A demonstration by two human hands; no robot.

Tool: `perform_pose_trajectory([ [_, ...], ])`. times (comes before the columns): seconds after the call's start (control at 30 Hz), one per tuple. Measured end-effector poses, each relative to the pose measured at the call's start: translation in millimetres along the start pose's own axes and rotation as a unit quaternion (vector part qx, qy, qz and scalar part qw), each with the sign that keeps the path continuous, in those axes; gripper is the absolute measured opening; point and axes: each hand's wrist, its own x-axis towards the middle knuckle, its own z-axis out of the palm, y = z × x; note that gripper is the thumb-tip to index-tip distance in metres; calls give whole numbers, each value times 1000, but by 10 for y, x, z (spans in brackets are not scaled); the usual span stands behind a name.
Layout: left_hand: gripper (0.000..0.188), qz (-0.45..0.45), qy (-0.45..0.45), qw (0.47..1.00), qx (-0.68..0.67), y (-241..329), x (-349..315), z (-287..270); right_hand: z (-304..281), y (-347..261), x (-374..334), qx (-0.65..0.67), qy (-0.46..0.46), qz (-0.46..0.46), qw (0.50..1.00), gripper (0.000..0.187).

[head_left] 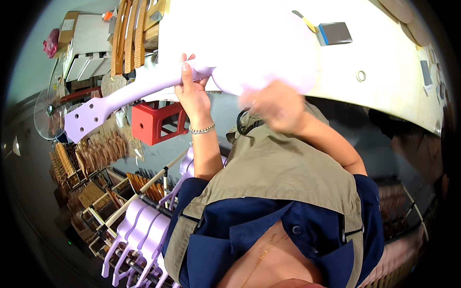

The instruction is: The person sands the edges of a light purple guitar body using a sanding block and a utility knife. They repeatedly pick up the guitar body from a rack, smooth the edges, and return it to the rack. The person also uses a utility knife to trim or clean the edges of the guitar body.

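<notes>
A pale lavender ukulele [139, 90], without strings, lies with its body over the white worktable's near edge. Its neck slants down to the left and ends in a headstock pierced by peg holes. My left hand [194, 94] grips the neck near the body, thumb on top and fingers behind. Over the near side of the body is my right hand [278, 106], smeared by motion. Its fingers cannot be made out, nor whether it holds anything. Glare washes out much of the ukulele's body.
On the worktable [336, 86] are a dark block with a blue edge [336, 33], a yellow-handled blade [304, 21] and a small ring [361, 76]. Wooden pieces [129, 36] stand at the far left. A red stool [152, 124] sits below the neck; lavender instruments [139, 223] hang on a rack.
</notes>
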Motion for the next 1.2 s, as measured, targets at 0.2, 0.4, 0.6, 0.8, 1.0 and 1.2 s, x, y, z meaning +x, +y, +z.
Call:
perform_pose_trajectory([
  [0.2, 48, -45, -10, 995, -87, -5, 17, -68, -637, 1000, -838, 11, 221, 465, 857, 83],
  [0.4, 41, -8, -183, 942, -283, -119, 69, -155, -717, 992, -1486, 358, 171, 506, 766, 65],
  [0.6, 44, 46, -199, 970, -133, 123, -52, 77, -736, 1133, -1842, 341, 162, 528, 761, 65],
  [0.8, 37, 33, -257, 947, -191, 164, -83, 291, -735, 1211, -1922, 391, 154, 475, 774, 70],
  [1.0, 67, 41, -196, 972, -125, 331, -145, 394, -830, 1244, -2012, 453, 179, 437, 756, 76],
  [1.2, 55, 63, -135, 989, -14, 476, -239, 372, -687, 929, -1195, 436, 251, 495, 709, 60],
])
